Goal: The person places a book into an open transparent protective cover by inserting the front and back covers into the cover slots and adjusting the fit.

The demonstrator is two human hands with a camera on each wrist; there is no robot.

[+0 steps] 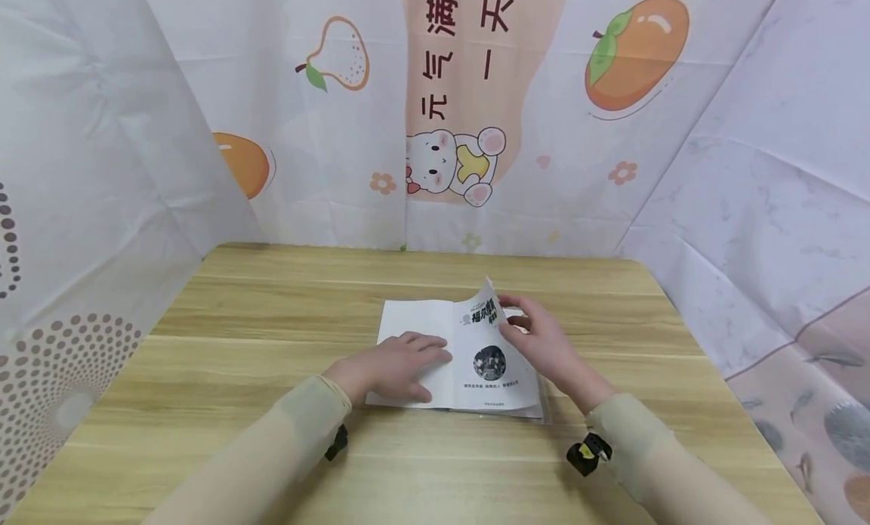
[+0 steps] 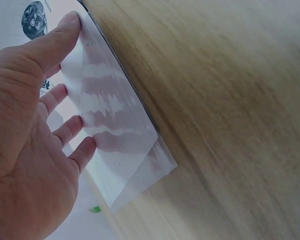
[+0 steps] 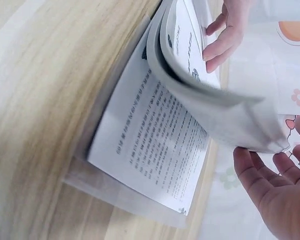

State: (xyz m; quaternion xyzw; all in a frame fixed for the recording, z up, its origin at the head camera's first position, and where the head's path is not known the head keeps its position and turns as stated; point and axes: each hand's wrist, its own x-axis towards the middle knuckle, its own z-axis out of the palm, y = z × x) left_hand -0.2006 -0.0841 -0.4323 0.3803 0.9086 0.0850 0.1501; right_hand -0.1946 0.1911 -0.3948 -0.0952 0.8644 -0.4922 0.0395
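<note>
An open book [image 1: 417, 319] lies on the table, with a blank page on its left side and a title page [image 1: 476, 397] with a round dark picture on its right. My left hand [image 1: 401, 368] rests on the blank page, its fingers spread and slightly bent. With fingertips and thumb, my right hand [image 1: 547, 345] holds the outer edge of a curved bunch of pages [image 3: 205, 107], lifted at the far right corner. Beneath that bunch, the right wrist view shows a page of printed text [image 3: 145, 145]. A clear plastic cover [image 3: 115, 200] sticks out past the book's edges.
The wood-grain table [image 1: 272, 313] extends around the book. Behind it hangs a white curtain [image 1: 381, 132] with fruit and a cartoon animal, and pale cloth [image 1: 768, 230] hangs at the sides. Each wrist carries a small black device [image 1: 588, 454].
</note>
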